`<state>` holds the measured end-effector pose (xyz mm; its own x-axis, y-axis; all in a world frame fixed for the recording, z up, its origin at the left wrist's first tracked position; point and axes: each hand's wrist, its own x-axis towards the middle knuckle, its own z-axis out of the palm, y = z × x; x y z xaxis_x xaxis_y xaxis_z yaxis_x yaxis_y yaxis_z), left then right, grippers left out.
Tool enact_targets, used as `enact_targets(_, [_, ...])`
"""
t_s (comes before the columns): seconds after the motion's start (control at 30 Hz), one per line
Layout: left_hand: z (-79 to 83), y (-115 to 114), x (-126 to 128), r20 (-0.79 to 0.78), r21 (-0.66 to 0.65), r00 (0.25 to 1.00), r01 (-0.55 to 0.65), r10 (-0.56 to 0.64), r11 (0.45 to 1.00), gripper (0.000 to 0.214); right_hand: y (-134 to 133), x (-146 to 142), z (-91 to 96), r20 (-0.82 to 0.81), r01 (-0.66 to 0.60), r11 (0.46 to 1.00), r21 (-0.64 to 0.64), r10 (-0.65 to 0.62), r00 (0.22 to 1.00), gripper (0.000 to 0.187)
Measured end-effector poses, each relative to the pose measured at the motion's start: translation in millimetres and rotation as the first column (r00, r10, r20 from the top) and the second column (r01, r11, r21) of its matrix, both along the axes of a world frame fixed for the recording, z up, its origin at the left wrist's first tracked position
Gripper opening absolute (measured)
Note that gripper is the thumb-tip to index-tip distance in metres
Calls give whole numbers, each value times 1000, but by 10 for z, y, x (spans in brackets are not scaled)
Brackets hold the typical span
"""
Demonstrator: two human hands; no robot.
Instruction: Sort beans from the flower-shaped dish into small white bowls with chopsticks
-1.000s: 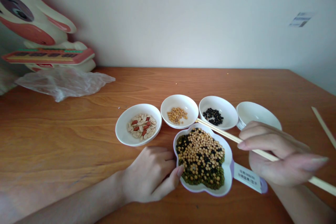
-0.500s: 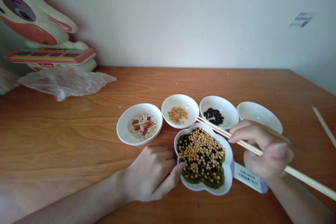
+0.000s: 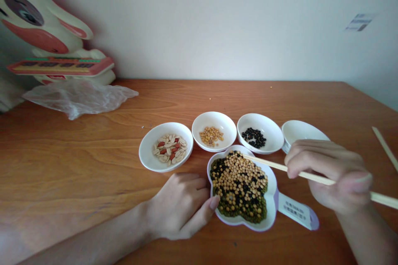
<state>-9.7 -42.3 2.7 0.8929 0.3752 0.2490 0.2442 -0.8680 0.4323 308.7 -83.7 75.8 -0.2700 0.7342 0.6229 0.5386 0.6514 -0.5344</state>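
My right hand (image 3: 334, 172) is closed around a pair of wooden chopsticks (image 3: 275, 165), their tips down at the beans near the far edge of a flower-shaped dish (image 3: 271, 192). The dish is white with a lilac rim and a labelled handle. Yellow soybeans (image 3: 241, 169), black beans and green mung beans lie mixed in it. At the dish's left side, my left hand (image 3: 182, 207) rests with curled fingers and its thumb against the rim. Whether a bean sits between the chopstick tips is too small to tell.
Behind the dish stand white bowls: one with pale seeds and peanuts (image 3: 170, 149), one with soybeans (image 3: 211, 136), one with black beans (image 3: 254, 137), and a fourth bowl (image 3: 301, 130) partly behind my right hand. A cow toy keyboard (image 3: 65, 66), plastic bag (image 3: 79, 97) and wooden stick (image 3: 385, 147) lie farther out.
My right hand has moved right, and the chopstick tips have gone from near the soybean bowl's rim down to the beans in the dish. My left hand stays put.
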Motion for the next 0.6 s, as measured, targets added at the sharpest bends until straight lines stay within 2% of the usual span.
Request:
enact_targets(0.17, [-29, -18, 13, 33, -25, 999, -20, 20, 1000, 50, 74, 85, 30, -9, 6, 987, -163, -8, 1000, 93])
enact_targets(0.33, [-53, -27, 17, 50, -44, 998, -33, 36, 998, 50, 107, 63, -29, -127, -14, 936, -351, -33, 991, 90])
enact_targets(0.47, [-41, -23, 18, 49, -46, 998, -36, 39, 998, 48, 91, 42, -71, -236, -16, 906, -424, -94, 967, 86])
enact_targets(0.6, [-49, -28, 15, 37, -47, 998, -39, 41, 998, 50, 62, 61, -121, -204, 56, 885, -462, -167, 964, 88])
